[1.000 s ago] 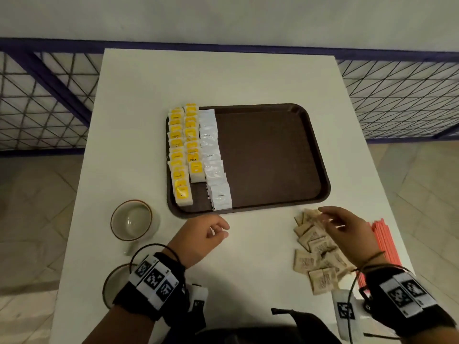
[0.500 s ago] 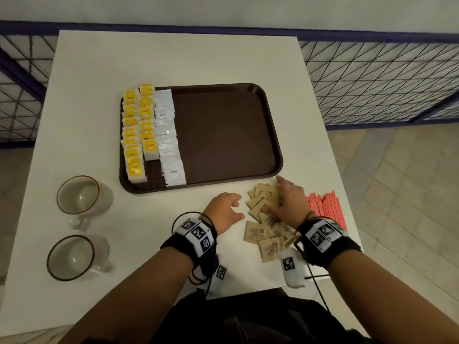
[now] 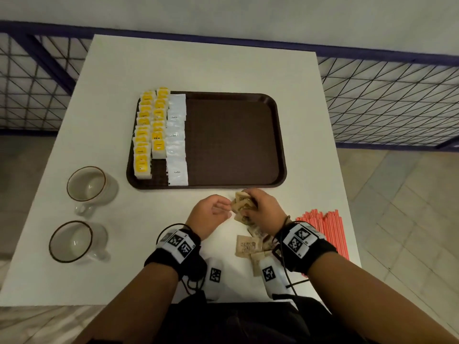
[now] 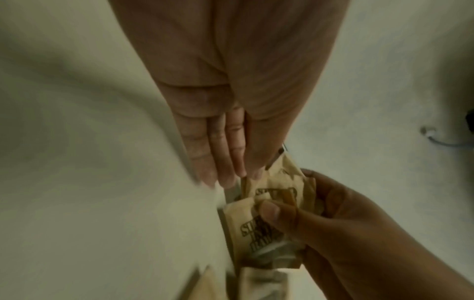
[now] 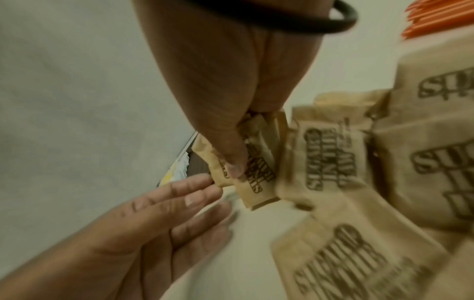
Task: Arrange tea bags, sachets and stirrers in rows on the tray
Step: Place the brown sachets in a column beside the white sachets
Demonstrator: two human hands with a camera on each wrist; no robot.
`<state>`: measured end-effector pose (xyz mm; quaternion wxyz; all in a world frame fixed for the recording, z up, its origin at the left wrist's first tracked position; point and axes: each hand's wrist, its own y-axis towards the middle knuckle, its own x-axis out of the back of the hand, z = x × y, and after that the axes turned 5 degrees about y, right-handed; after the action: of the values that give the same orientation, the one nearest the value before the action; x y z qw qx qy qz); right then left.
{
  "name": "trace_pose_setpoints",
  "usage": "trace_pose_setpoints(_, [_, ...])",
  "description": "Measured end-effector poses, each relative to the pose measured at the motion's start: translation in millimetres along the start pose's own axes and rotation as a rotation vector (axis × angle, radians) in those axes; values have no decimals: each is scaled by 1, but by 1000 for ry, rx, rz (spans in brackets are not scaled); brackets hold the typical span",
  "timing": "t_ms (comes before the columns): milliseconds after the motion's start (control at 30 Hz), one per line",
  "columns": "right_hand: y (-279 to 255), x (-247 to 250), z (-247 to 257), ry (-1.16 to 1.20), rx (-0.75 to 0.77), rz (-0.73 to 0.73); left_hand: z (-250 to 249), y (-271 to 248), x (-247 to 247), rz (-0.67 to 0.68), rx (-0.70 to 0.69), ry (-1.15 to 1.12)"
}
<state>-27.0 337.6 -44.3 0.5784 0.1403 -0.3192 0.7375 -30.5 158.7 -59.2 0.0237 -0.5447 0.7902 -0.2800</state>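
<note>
Brown tray [image 3: 233, 142], yellow tea bags [image 3: 149, 130], white sachets [image 3: 176, 140], tan sugar packets [image 3: 246, 247], red-orange stirrers [image 3: 325, 234].

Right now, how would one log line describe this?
right hand: holds brown sachets | left hand: open beside them | tray: three rows filled | stirrers: on table

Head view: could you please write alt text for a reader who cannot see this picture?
The right hand grips several brown sachets above a white table, and the open left hand reaches toward them. Behind is a brown tray with rows of yellow tea bags and white sachets on its left; red stirrers lie right, two cups left.
</note>
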Motion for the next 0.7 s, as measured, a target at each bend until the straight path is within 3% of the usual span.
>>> trace_pose_setpoints(67, [-2, 11, 12, 130, 1, -73, -3, -10, 12, -70, -12, -60])
trace_pose_setpoints(167, [-1, 28, 34, 546, -49, -201, -20, -26, 25, -108, 5, -247])
trace_pose_setpoints(267, [4, 25, 56, 1030, -80, -147, -46, -34, 23, 22, 11, -483])
trace_pose_setpoints(333, [7, 18, 67, 1225, -74, -101, -60, -33, 18, 37, -19, -496])
trace_pose_setpoints(533, [8, 12, 76, 982, -16, -97, -68, -28, 21, -179, -70, -439])
trace_pose_setpoints(633, [3, 9, 81, 1154, -55, -52, -69, -29, 18, -187, -139, -332])
trace_pose_setpoints(700, [-1, 8, 86, 1314, -106, -12, -73, -29, 14, -144, -112, -431])
